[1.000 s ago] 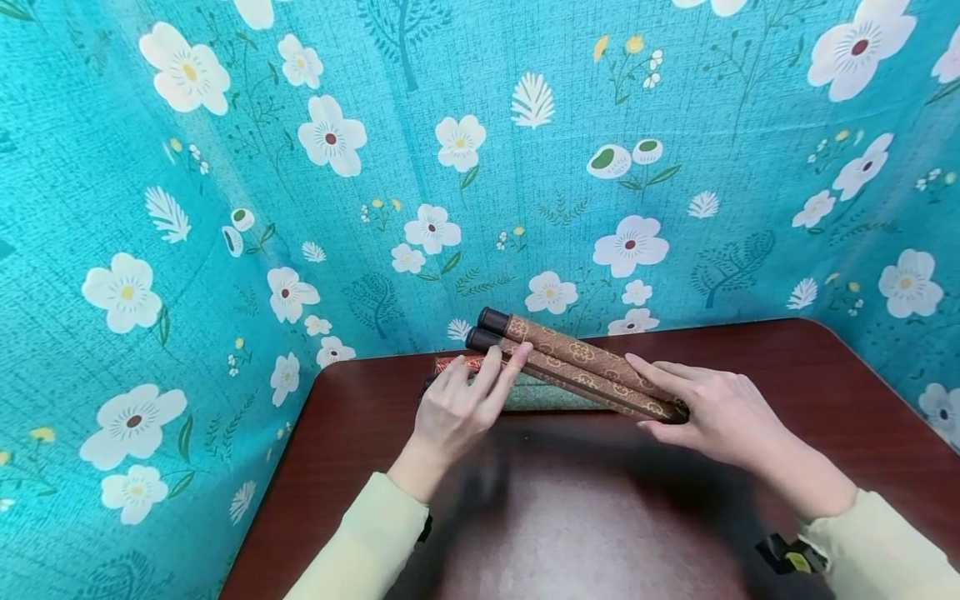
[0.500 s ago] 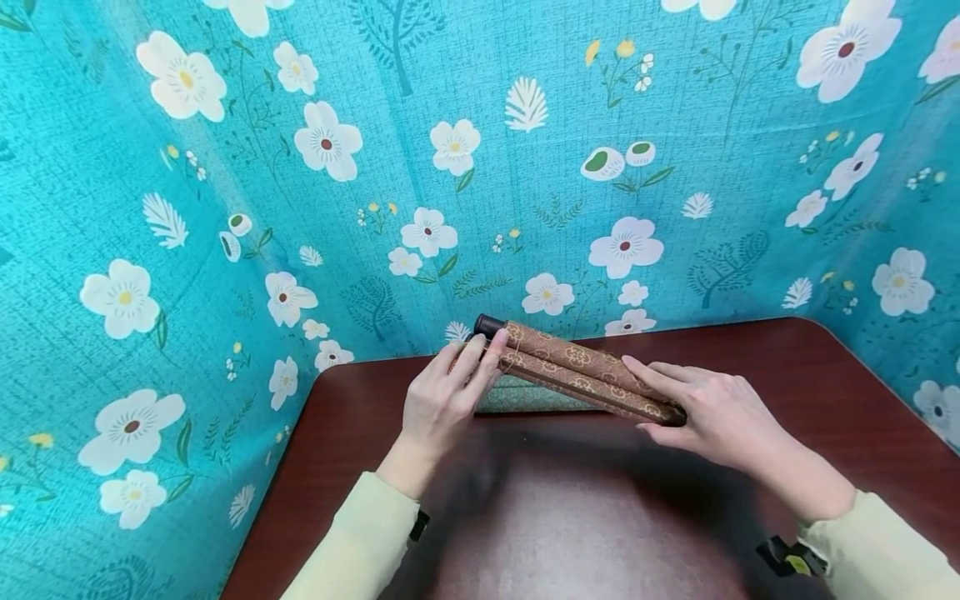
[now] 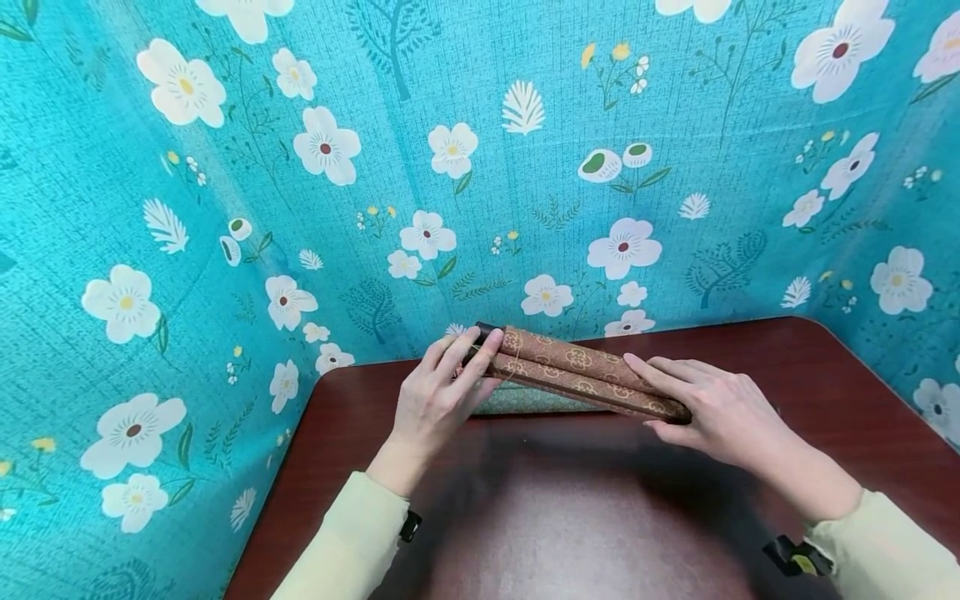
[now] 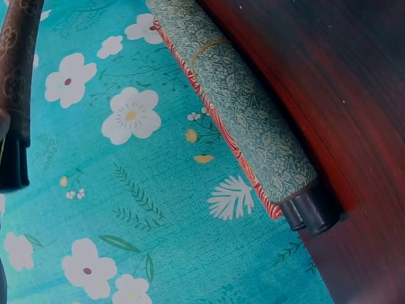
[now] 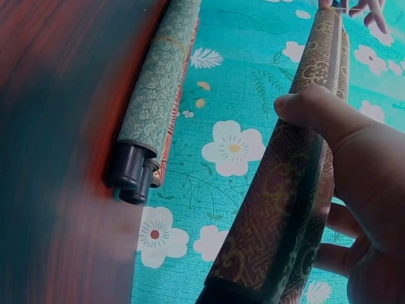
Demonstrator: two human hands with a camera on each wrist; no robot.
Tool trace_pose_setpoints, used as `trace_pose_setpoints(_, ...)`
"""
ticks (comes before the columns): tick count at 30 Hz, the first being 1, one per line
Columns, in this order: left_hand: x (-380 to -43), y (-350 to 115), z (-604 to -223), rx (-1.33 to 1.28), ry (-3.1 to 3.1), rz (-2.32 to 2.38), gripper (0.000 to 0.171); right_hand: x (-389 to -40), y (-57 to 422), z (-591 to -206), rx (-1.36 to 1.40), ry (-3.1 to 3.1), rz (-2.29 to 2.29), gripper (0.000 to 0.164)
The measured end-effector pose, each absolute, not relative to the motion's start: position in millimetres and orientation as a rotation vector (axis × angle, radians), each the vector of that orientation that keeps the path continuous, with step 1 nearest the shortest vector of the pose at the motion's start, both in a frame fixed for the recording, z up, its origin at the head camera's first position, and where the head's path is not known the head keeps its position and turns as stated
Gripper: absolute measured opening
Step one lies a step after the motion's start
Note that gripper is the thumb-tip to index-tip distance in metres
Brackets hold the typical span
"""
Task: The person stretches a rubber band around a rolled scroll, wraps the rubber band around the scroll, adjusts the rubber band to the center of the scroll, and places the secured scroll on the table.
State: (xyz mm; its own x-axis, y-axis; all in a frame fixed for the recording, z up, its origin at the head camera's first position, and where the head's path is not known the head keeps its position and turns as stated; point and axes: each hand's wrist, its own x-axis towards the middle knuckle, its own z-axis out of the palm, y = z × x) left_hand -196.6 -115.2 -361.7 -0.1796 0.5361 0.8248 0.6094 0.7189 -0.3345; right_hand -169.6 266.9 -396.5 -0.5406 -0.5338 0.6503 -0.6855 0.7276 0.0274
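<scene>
A brown scroll (image 3: 577,371) with gold flower patterns and black end knobs is held up in front of me, tilted, its left end higher. It is rolled from both sides into two parallel rolls. My right hand (image 3: 712,404) grips its right part, thumb on one side and fingers on the other in the right wrist view. At the left end, my left hand (image 3: 438,396) holds the scroll by its knobs, fingers over them. A thin yellowish band (image 3: 517,354) loops loosely near those fingertips. Behind lies a green scroll (image 4: 243,107) with its own band, partly hidden in the head view.
A red patterned scroll (image 4: 231,142) lies along the far side of the green one, its edge showing. Both rest near the back edge of the dark red wooden table (image 3: 825,375). A turquoise flowered cloth (image 3: 360,208) hangs behind and beside the table.
My left hand has shifted left and slightly down along the brown scroll to its end, and the band has moved left with it. The scroll's left end has dipped slightly; my right hand stays nearly still.
</scene>
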Motion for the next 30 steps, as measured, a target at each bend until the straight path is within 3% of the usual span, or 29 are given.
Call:
trace_pose_setpoints(8, -200, -120, -365, -0.977, -1.872, -0.234, 0.083, -171, 271, -394, 0.955, -2.267, 0.299, 0.073)
trace_pose_setpoints(30, -199, -121, -360, -1.197, -1.896, -0.456, 0.085, -170, 285, -388, 1.052, -2.188, 0.282, 0.07)
